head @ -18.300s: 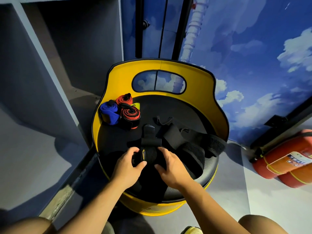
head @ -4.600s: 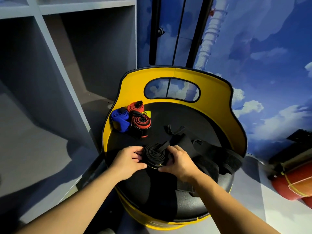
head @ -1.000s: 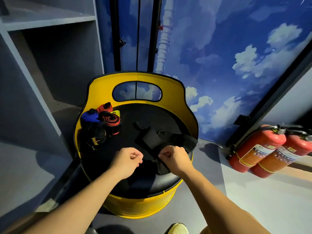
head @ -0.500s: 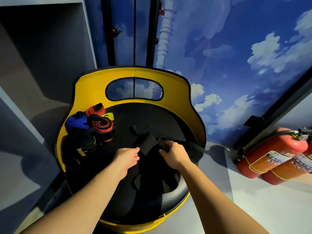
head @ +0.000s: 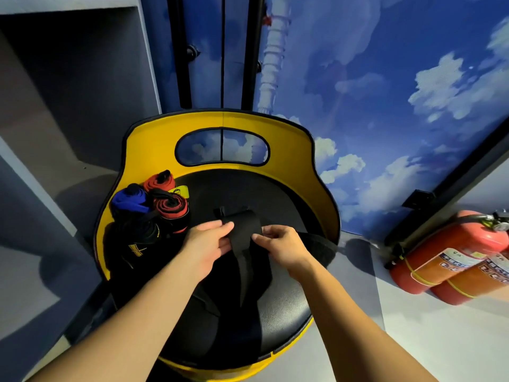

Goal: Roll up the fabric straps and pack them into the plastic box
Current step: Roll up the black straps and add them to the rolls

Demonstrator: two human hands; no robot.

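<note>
A black fabric strap (head: 243, 230) is held up over the black seat of a yellow chair (head: 278, 133). My left hand (head: 205, 244) pinches its left edge and my right hand (head: 281, 244) pinches its right edge; the strap's tail hangs down between my wrists onto the seat. Rolled straps stand at the seat's left rear: a blue roll (head: 130, 201), a red-and-black roll (head: 170, 208), a red roll (head: 159, 181) behind them and a black roll with a yellow logo (head: 139, 238) in front. No plastic box is in view.
More black strap fabric (head: 316, 248) lies over the seat's right edge. Two red fire extinguishers (head: 451, 255) lie on the floor at the right. Grey shelving (head: 68, 92) stands at the left, and a wall painted with sky and clouds rises behind the chair.
Both hands have lifted the loose black strap off the seat and now hold its end spread between them. Earlier, a black roll was finished and set beside the coloured rolls.
</note>
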